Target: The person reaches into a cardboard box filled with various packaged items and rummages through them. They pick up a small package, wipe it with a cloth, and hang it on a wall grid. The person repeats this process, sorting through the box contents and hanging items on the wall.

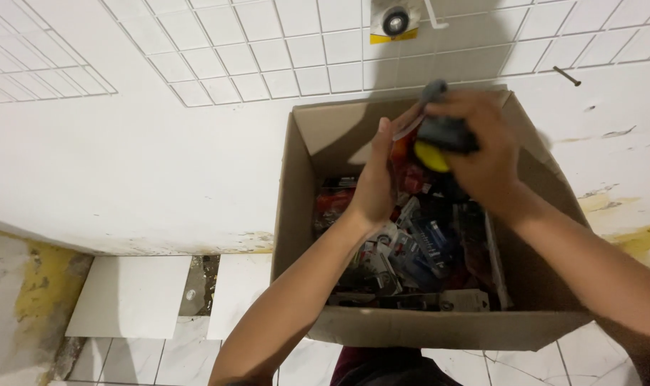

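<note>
Above the open brown cardboard box (pixel 439 325) full of packaged hardware, the right hand (pixel 482 154) clenches a grey-and-yellow tool with a dark handle (pixel 439 139), fingers wrapped over it; the left hand (pixel 376 187) touches its near end with loosely curled fingers, beside the white tiled wall (pixel 268 50)

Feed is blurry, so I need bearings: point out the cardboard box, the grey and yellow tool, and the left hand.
cardboard box (pixel 439 332): head view, front wall.
grey and yellow tool (pixel 439 139): head view, dark grey body.
left hand (pixel 375 182): head view, back of hand.
</note>
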